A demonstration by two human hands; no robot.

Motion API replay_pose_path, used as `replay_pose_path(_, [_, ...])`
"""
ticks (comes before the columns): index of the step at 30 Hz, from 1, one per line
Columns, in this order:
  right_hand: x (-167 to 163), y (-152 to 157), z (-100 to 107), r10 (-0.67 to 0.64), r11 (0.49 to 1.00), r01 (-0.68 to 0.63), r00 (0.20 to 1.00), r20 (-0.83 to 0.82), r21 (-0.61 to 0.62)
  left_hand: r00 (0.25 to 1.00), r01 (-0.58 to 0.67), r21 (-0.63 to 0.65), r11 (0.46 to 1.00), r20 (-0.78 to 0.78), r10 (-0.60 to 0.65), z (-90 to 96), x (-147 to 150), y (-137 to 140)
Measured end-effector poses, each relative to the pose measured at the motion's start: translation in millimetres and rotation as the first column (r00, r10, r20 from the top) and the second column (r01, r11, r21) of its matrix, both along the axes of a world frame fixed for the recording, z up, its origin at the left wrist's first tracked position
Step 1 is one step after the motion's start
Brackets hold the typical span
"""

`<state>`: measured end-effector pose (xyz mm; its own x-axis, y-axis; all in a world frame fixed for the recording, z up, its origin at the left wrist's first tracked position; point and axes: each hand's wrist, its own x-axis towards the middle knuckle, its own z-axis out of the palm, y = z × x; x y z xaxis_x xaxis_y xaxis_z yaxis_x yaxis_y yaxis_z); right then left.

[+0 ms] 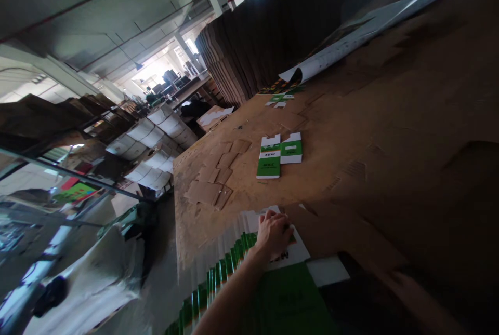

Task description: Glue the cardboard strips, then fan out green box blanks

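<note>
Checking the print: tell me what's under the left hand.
A green-and-white carton is under the left hand. Part of its black lettering shows; whatever the hand covers can't be seen.

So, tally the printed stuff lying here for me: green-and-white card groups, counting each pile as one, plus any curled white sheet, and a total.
Green-and-white card groups: 3 (near pile under the left hand, mid-table group, far group)
Curled white sheet: 1 visible
Total: 4

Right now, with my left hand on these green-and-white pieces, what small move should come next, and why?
Perhaps lift the top piece slightly with your left hand: that hand rests on it, and the fanned green edges alongside show separate layers.
</note>
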<state>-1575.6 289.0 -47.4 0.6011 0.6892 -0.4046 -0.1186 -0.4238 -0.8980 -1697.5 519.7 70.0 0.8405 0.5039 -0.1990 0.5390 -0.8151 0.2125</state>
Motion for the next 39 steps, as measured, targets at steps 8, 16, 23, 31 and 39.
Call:
replay_pose_path(8, [-15.3,21.6,24.7,0.125,0.962,-0.199,0.929,0.348,0.186,0.992,-0.108,0.036,0.993,-0.064,0.11,3.7,5.2,8.1])
replay_pose_path(16, [-24.0,31.2,-21.5,0.27,0.885,-0.406,0.845,0.461,0.226,0.998,-0.011,0.01,1.0,-0.066,0.011,0.0,-2.5,5.7])
replay_pose_path(23, [-20.6,27.6,-10.8,0.326,0.886,-0.443,0.804,0.497,0.136,0.992,0.025,0.054,0.998,-0.122,-0.018,0.3,-2.8,4.1])
replay_pose_path(31, [65.0,-11.6,-32.0,0.101,0.993,0.006,0.435,0.895,-0.115,0.994,-0.017,0.064,0.998,-0.109,0.024,-6.7,-2.4,5.1])
replay_pose_path(39, [77.9,6.5,53.6,0.084,0.985,-0.15,0.854,0.514,0.089,0.994,-0.103,-0.042,0.994,-0.033,0.101,-2.9,3.1,8.4])
